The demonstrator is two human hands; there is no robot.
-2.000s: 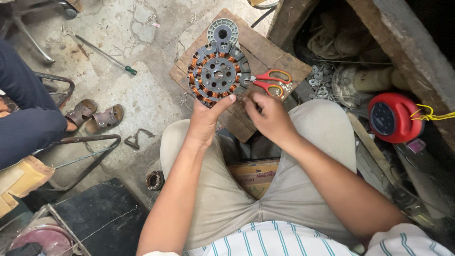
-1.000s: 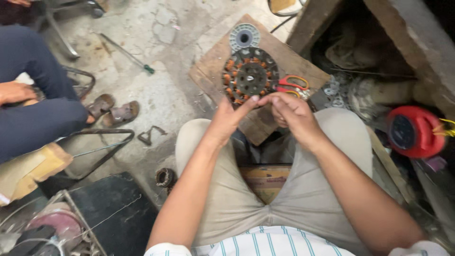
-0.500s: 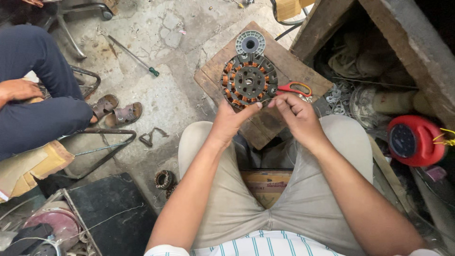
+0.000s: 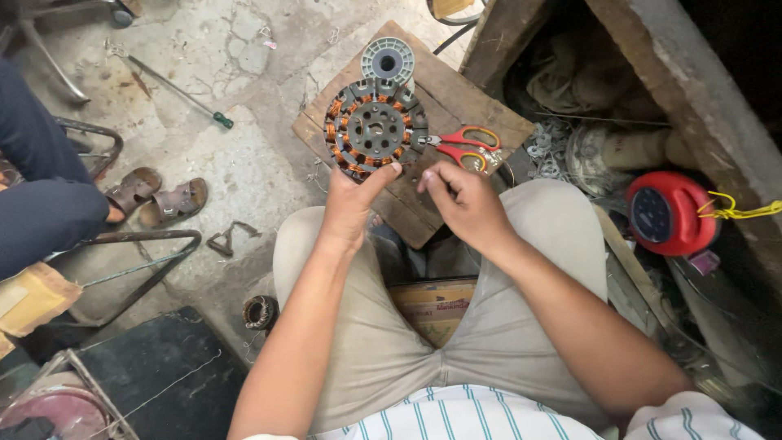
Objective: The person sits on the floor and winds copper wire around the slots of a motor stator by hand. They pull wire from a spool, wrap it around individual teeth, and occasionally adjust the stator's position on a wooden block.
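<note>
Head view looks down on a seated person's lap and a cracked concrete floor. At far left another person's dark trouser leg (image 4: 45,208) sits by a pair of brown sandals (image 4: 159,198), with a green-handled screwdriver (image 4: 175,88) lying beyond. The left hand (image 4: 352,204) grips the near rim of a round motor stator (image 4: 375,129) wound with copper coils, thumb on its face; the stator rests on a wooden board (image 4: 456,102) in front of the knees, a grey spool (image 4: 388,61) touching its far edge. The right hand (image 4: 463,200) hovers just beside it, fingertips pinched together, perhaps on a thin wire, though that is too fine to tell. Red-handled scissors (image 4: 468,147) lie on the board; a red cable reel (image 4: 668,213) sits at right.
</note>
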